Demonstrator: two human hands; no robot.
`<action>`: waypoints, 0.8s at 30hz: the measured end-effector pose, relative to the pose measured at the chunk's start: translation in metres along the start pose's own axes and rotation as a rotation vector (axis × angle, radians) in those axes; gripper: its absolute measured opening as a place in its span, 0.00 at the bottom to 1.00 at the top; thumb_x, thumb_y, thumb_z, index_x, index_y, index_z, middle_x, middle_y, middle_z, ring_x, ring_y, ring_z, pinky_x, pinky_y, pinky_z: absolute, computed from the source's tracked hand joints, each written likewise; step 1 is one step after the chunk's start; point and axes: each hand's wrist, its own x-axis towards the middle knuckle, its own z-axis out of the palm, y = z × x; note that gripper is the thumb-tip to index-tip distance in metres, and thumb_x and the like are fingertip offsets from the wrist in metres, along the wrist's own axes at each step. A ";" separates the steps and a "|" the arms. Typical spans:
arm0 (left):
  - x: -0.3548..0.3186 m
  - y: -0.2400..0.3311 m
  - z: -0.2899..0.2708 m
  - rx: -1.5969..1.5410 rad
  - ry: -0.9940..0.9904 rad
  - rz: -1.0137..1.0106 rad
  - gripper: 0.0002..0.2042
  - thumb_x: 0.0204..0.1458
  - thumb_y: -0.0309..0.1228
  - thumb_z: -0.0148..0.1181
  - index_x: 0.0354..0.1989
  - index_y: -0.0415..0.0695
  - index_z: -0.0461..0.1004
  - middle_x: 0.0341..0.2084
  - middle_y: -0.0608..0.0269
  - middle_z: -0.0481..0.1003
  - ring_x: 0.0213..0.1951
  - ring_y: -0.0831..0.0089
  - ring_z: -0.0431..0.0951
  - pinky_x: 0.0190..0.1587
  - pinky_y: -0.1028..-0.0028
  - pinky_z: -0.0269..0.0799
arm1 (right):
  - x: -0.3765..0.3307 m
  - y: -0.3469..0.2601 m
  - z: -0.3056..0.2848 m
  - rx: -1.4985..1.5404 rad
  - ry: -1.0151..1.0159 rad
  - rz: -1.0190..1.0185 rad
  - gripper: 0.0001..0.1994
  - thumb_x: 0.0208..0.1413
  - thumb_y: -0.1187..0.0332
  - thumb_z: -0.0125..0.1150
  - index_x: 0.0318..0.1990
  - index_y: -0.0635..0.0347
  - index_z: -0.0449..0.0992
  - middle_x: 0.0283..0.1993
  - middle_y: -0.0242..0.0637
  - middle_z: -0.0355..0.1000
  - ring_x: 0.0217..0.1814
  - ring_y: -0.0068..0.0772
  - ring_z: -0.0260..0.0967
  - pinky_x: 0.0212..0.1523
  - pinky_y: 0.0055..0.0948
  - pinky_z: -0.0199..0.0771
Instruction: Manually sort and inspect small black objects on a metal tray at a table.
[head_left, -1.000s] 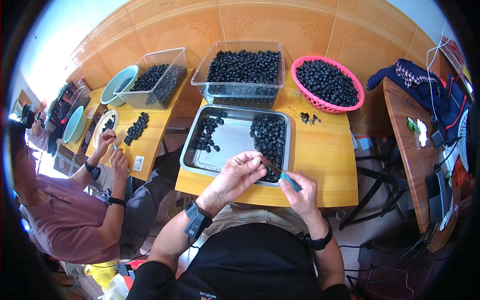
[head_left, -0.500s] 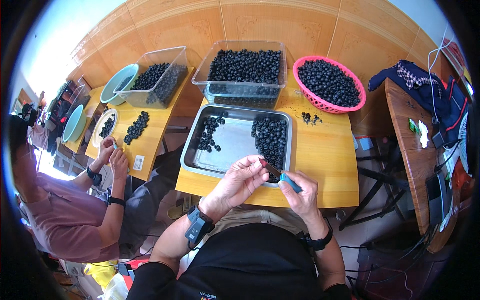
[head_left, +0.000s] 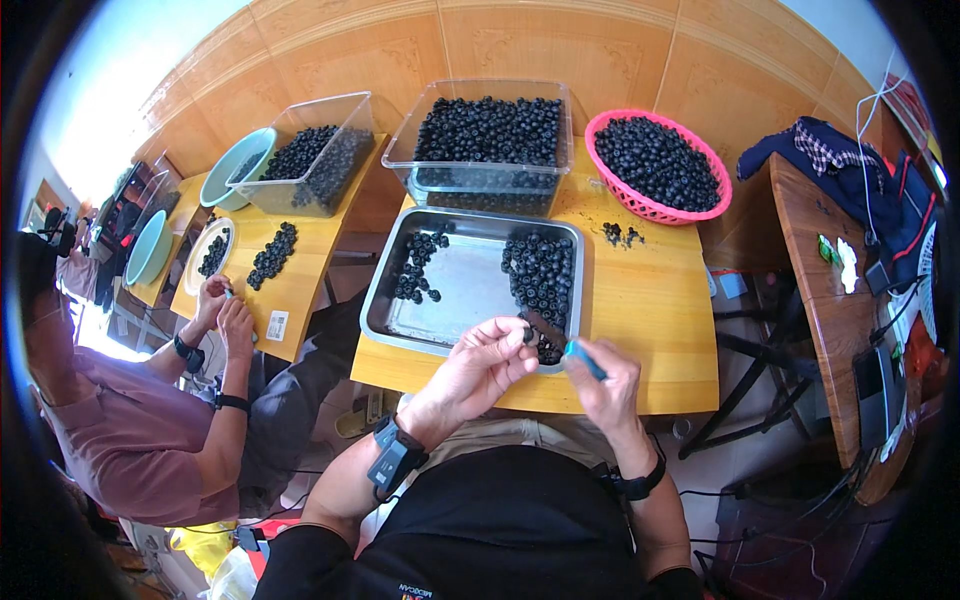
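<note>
My left hand (head_left: 490, 362) pinches a small dark round fruit (head_left: 528, 335) between thumb and fingertips, over the near edge of a steel tray (head_left: 455, 318). In my right hand (head_left: 606, 388) is a small knife with a teal handle (head_left: 584, 360). Its dark blade (head_left: 543, 326) points left toward the fruit; whether they touch I cannot tell. Beneath, the tray carries a dense pile of the same blueberry-like fruits (head_left: 541, 275) on its right side and a looser group (head_left: 420, 270) at its left.
Behind the tray stands a clear plastic bin (head_left: 568, 165) full of dark fruits, with a pink basket (head_left: 655, 213) of them to its right. Crumbs (head_left: 622, 237) lie by the basket. A co-worker (head_left: 150, 430) sits at the table on my left. A brown side table (head_left: 812, 235) stands right.
My right hand has shifted slightly right and turned, and the blade now angles differently. The fruit in my left fingers shows more plainly. Tray and containers stay put.
</note>
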 end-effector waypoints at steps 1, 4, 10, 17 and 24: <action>-0.003 0.001 0.004 0.020 -0.040 -0.004 0.05 0.63 0.25 0.59 0.46 0.40 0.77 0.40 0.56 0.79 0.38 0.71 0.81 0.45 0.74 0.83 | 0.000 0.008 -0.002 -0.001 0.003 0.001 0.16 0.59 0.63 0.70 0.44 0.71 0.82 0.30 0.41 0.76 0.30 0.30 0.72 0.31 0.29 0.70; -0.013 0.003 0.022 0.036 -0.097 -0.004 0.05 0.62 0.24 0.62 0.44 0.39 0.78 0.40 0.56 0.79 0.37 0.71 0.81 0.44 0.73 0.83 | 0.002 0.030 -0.011 0.120 0.156 0.122 0.16 0.62 0.63 0.68 0.45 0.72 0.82 0.32 0.38 0.77 0.33 0.24 0.71 0.34 0.26 0.70; -0.012 0.030 -0.003 0.436 0.077 0.033 0.07 0.60 0.25 0.65 0.45 0.39 0.79 0.36 0.62 0.80 0.38 0.77 0.81 0.42 0.75 0.82 | 0.001 0.028 -0.015 0.065 0.112 0.143 0.17 0.63 0.63 0.68 0.46 0.72 0.81 0.30 0.35 0.75 0.31 0.20 0.67 0.34 0.24 0.68; -0.006 0.068 -0.023 1.649 0.276 0.120 0.08 0.54 0.24 0.69 0.40 0.35 0.82 0.27 0.58 0.82 0.30 0.76 0.81 0.35 0.74 0.77 | -0.007 0.048 -0.009 0.059 0.134 0.173 0.18 0.63 0.60 0.68 0.44 0.73 0.81 0.28 0.33 0.73 0.30 0.19 0.65 0.32 0.24 0.67; 0.000 0.092 -0.053 1.945 0.280 0.057 0.08 0.50 0.28 0.69 0.38 0.38 0.84 0.32 0.51 0.84 0.34 0.61 0.86 0.40 0.67 0.80 | -0.008 0.051 -0.008 0.083 0.136 0.191 0.19 0.62 0.59 0.69 0.43 0.74 0.81 0.28 0.35 0.74 0.30 0.20 0.66 0.32 0.24 0.67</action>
